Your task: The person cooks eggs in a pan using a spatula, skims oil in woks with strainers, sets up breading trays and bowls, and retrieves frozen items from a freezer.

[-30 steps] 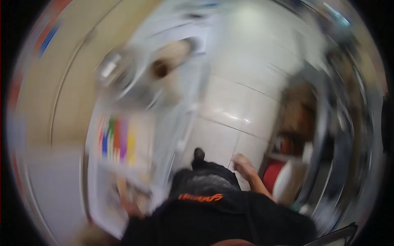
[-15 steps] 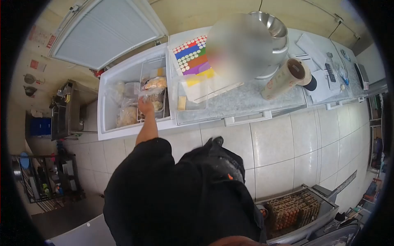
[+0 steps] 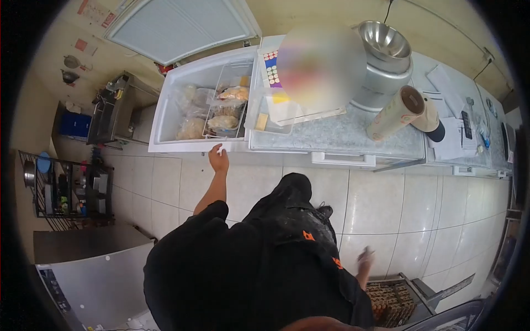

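My left hand point(image 3: 219, 159) is just outside the front edge of the open chest freezer point(image 3: 199, 147), with its fingers apart and nothing in it. Inside the freezer lie bagged foods, one a bag of orange-yellow pieces point(image 3: 234, 94) in a wire basket, and another pale bag point(image 3: 190, 128) at the left. Low on the right, my right hand point(image 3: 365, 258) hangs above the floor near the stacked egg trays point(image 3: 391, 300); motion blurs its fingers, and I cannot see whether it holds anything.
On the counter point(image 3: 331, 138) right of the freezer stand a clear plastic container point(image 3: 279, 124), a large metal bowl point(image 3: 383, 44), a tall patterned cylinder point(image 3: 395, 113), a cap point(image 3: 429, 122) and papers. A blurred patch hides part of it. A steel cabinet point(image 3: 99, 287) stands lower left.
My left hand has come out of the freezer, back towards my body, and its fingers show apart. My right hand has come into view at the lower right. The view has shifted.
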Available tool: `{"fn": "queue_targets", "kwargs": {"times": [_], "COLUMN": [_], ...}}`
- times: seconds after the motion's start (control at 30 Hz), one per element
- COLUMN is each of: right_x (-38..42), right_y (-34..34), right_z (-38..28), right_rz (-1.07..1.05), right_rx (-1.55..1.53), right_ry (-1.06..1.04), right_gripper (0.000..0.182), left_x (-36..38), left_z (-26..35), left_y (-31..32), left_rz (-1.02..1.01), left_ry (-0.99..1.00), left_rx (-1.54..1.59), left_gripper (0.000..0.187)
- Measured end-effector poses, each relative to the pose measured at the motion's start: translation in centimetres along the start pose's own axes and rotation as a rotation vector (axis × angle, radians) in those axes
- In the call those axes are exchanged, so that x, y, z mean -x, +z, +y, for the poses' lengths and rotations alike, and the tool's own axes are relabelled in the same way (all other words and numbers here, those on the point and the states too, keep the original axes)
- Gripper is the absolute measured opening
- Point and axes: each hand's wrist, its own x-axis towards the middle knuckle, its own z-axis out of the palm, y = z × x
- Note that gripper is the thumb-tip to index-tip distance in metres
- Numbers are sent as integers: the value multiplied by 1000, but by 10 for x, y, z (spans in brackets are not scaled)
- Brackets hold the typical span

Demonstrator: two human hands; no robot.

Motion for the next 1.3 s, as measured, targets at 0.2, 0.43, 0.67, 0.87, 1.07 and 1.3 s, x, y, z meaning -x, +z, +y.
{"fn": "queue_targets", "kwargs": {"times": [0.2,0.43,0.67,0.87,1.07,1.3], "right_x": [21,80,214,271,278,293], "right_y": [51,123,247,298,304,336], "right_z": [-144,-58,10,-4,32,6], "right_rz": [248,233,126,155,125,278], "right_rx": [7,98,428,878,543,405], "right_ry": [-214,18,160,306,39,222], "right_gripper": [29,25,23,35,28,26], "left_x": [-95,-249,-352,-383,-387,-377], "left_z": [9,50,31,26,9,40], "left_y": [36,95,182,229,250,178], "left_rz": [-458,-660,-984,-1587,-1493,-1242], "left_ry": [58,254,704,603,717,622], "left_rx": [-178,-446,-488,-409,-425,-455], "left_gripper": [42,59,89,113,107,94]}}
